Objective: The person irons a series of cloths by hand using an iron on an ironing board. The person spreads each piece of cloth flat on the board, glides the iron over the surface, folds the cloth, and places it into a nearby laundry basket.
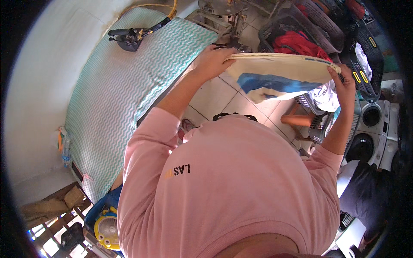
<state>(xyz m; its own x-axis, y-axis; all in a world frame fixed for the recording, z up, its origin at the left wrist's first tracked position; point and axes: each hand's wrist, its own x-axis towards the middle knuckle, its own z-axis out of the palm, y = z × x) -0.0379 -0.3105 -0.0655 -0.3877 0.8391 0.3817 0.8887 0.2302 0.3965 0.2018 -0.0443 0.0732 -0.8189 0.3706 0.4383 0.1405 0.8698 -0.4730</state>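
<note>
Stretched between my two hands is a cream cloth (297, 66) with a blue printed patch, its layered upper edge pulled nearly straight and the rest hanging below. My left hand (217, 60) closes on its left corner, above the right edge of the padded table. At the opposite corner my right hand (343, 79) pinches the edge, close to the baskets on the right. The cloth hangs in the air over the tiled floor. Its far side is hidden from me.
A green-and-white zigzag cover lies over the table (116, 103) on the left; a black steam iron (129, 38) with a hose sits at its far end. Crates (275, 28) hold red clothes (301, 43). An orange stool (297, 120) and white washing machines (372, 133) stand at right.
</note>
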